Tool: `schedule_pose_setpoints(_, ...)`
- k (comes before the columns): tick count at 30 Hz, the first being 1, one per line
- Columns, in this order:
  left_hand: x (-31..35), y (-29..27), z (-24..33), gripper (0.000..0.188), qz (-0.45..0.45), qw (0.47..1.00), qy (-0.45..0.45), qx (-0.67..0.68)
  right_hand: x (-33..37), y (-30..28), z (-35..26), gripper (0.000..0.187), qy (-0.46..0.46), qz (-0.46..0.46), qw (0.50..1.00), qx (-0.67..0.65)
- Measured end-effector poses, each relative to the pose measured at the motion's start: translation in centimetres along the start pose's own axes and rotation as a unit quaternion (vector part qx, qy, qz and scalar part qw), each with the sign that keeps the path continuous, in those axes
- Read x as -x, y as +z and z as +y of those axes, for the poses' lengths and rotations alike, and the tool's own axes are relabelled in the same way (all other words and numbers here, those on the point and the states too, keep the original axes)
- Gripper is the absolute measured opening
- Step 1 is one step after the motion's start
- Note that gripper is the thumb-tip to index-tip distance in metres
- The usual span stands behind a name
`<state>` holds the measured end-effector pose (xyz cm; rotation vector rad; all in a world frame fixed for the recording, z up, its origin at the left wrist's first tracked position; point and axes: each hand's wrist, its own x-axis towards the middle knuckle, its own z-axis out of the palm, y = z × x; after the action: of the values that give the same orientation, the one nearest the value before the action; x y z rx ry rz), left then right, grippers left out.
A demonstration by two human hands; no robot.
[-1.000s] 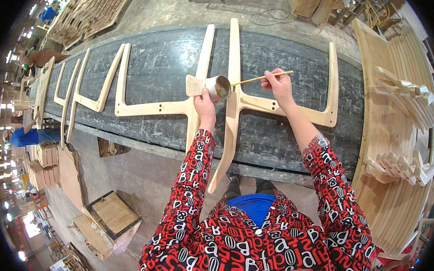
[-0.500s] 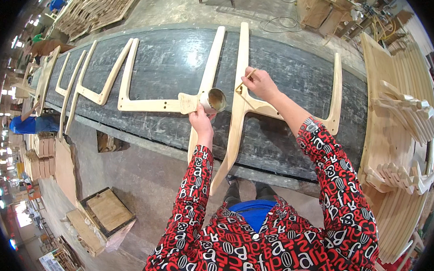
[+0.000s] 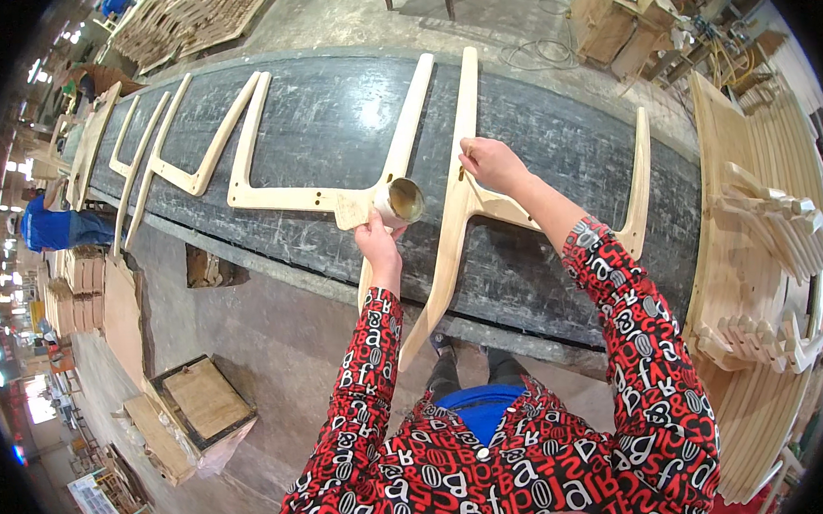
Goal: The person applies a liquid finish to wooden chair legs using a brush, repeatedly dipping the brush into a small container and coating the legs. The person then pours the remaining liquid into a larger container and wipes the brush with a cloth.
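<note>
Two hands are seen over the dark worktable (image 3: 331, 145). By the left hand (image 3: 380, 240), an open can (image 3: 383, 205) is gripped, its mouth tipped toward 3 o'clock; a flat pale piece (image 3: 349, 210) is carried just beside it, at 9 o'clock. A second ago a thin stick was held at the can's mouth; since then the right hand (image 3: 493, 165) has been brought over the pale wooden chair-side frame (image 3: 447, 246), which lies at the can's 3 o'clock. Its fingers are curled tightly; the stick cannot be made out, so whether it is gripped cannot be told. The can has been drawn clear of that frame, toward 8 o'clock. The work, it is judged, has thus been shifted from can to frame joint.
</note>
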<state>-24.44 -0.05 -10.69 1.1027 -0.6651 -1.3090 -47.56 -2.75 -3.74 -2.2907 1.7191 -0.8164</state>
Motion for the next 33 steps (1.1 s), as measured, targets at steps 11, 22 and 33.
schedule_pose_setpoints(11, 0.8, 0.1, 0.6, 0.027, 0.017, 1.000, 0.010, -0.003, -1.4, -0.8, -0.4, 0.017, 0.066, -0.058, 0.995, -0.041)
schedule_pose_setpoints(22, 1.5, 1.4, 0.0, 0.025, -0.006, 1.000, -0.001, -0.009, -2.9, -3.0, 1.7, 0.015, -0.063, -0.111, 0.991, 0.050)
schedule_pose_setpoints(33, -0.8, 2.9, -0.2, 0.028, -0.027, 0.995, 0.018, -0.093, 0.8, -5.9, 1.2, 0.011, 0.060, -0.052, 0.973, -0.214)
